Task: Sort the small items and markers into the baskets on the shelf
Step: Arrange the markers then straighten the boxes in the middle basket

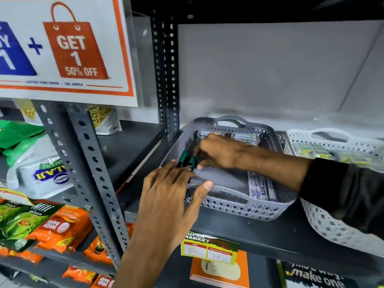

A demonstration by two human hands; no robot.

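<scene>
A grey basket [239,208] stands on the dark shelf, with small packs at its back and white packets [259,188] at its front right. Several green-and-black markers [187,161] lie bunched at its left side. My right hand [220,152] reaches across the basket and pinches the markers. My left hand [172,194] rests on the basket's near left rim, fingertips touching the markers, thumb over the edge. A white basket [332,227] with yellow items sits to the right, partly hidden by my black sleeve.
A perforated grey upright [87,163] divides the shelves at left. Snack bags [41,225] fill the left shelves. A promotional sign [66,48] hangs at upper left. A price tag [209,248] sits on the shelf edge, with an orange notebook [220,273] below.
</scene>
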